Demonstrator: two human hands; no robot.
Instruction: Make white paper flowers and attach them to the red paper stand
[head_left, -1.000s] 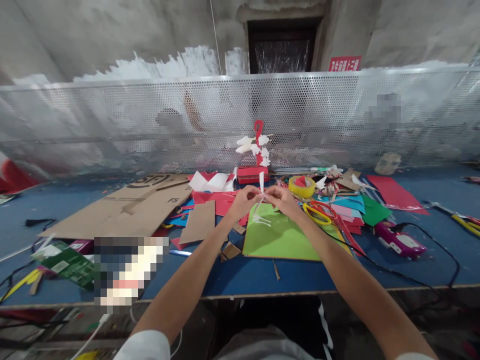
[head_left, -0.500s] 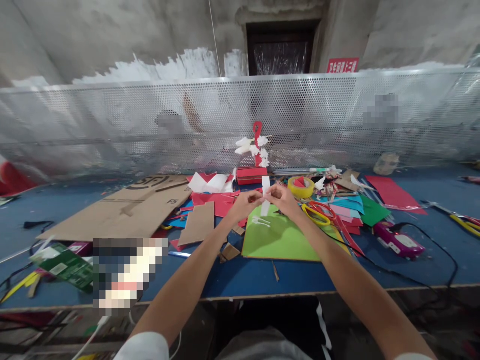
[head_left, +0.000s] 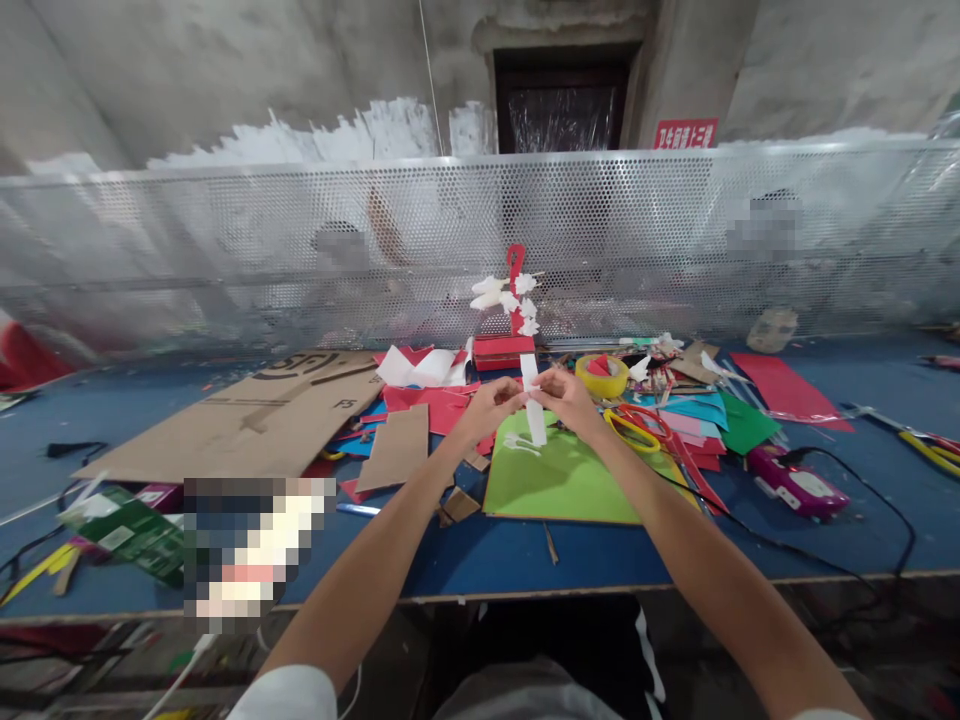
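Between my two hands a white paper strip hangs upright above the green sheet. My left hand pinches it from the left near its middle, and my right hand pinches it from the right, the fingertips of both almost meeting. Small white cut pieces lie on the green sheet just below. Behind my hands stands a red hooked stand bearing several white paper flowers, on a red box-like base.
Left lies a large cardboard sheet, with a smaller cardboard piece nearer. Yellow tape, yellow-handled scissors and coloured paper lie right. A purple corded device and pliers are farther right. A perforated metal panel backs the table.
The white strip's lower end has swung a little to the right and lower between my fingers. Both hands stay in nearly the same place, still pinching it.
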